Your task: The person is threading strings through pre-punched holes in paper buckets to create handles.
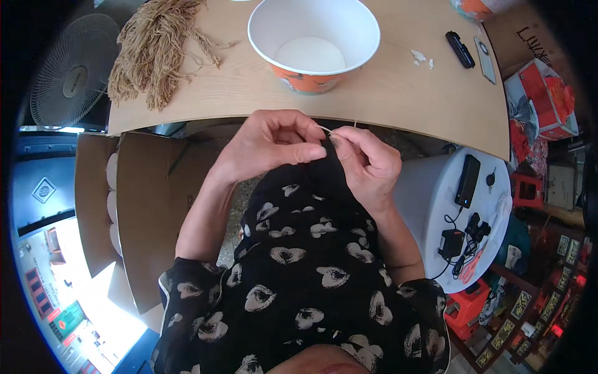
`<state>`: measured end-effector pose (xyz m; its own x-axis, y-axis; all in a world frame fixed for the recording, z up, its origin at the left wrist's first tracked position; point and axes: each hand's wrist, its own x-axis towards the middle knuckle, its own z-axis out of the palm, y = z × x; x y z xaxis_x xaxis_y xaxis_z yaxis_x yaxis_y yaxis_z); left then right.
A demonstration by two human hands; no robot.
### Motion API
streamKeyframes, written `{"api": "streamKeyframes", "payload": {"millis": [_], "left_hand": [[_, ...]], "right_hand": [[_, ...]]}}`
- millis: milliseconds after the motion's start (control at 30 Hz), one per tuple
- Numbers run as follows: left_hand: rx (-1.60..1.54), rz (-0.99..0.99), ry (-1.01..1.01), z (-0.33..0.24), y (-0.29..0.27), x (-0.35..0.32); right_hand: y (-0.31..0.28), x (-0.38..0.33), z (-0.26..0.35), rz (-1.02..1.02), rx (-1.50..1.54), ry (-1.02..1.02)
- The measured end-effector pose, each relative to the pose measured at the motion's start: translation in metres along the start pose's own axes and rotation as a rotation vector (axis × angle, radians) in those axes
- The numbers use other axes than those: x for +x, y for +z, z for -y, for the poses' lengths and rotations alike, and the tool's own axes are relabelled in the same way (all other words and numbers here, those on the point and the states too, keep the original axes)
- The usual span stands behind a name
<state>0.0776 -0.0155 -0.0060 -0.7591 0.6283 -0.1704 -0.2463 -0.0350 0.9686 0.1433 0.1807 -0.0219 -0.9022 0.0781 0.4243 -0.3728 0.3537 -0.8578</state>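
Observation:
Just off the table's near edge, my left hand and my right hand meet in front of my body. Between their fingertips runs a short, thin, pale cord. My right thumb and index finger pinch it, and the fingers of my left hand are curled closed at its other side. A fine end seems to stick up above my right index finger. Beyond my hands stands a large paper tub, white inside and orange-patterned outside. A heap of tan cords lies on the table to the left.
On the wooden table are white crumbs, a black gadget and a phone-like slab. An open cardboard box stands at left, below a fan. A round white stool at right holds chargers, cables and orange-handled scissors.

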Motion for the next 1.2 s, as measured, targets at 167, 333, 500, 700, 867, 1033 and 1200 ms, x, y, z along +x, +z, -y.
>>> {"api": "streamKeyframes", "payload": {"millis": [167,333,500,700,867,1033,1200], "left_hand": [[0.107,-0.03,-0.034,0.002,0.006,0.007],[0.11,0.01,0.039,0.008,0.004,0.006],[0.096,0.015,0.098,0.008,0.004,0.004],[0.126,-0.051,0.124,-0.008,0.004,-0.001],[1.233,-0.437,0.8,-0.049,-0.012,0.007],[1.427,-0.478,0.899,-0.05,-0.026,0.034],[1.207,-0.461,0.827,-0.042,-0.022,0.046]], "right_hand": [[0.0,-0.003,-0.001,0.05,-0.024,-0.029],[0.0,-0.005,0.003,0.087,0.027,0.049],[0.002,-0.005,0.002,0.07,0.105,0.123],[0.001,0.001,0.0,0.028,0.204,0.141],[0.002,0.011,0.009,-0.227,0.006,-0.088],[0.015,0.03,-0.002,-0.326,-0.171,-0.411],[0.021,0.046,-0.017,-0.394,-0.299,-0.584]]}}
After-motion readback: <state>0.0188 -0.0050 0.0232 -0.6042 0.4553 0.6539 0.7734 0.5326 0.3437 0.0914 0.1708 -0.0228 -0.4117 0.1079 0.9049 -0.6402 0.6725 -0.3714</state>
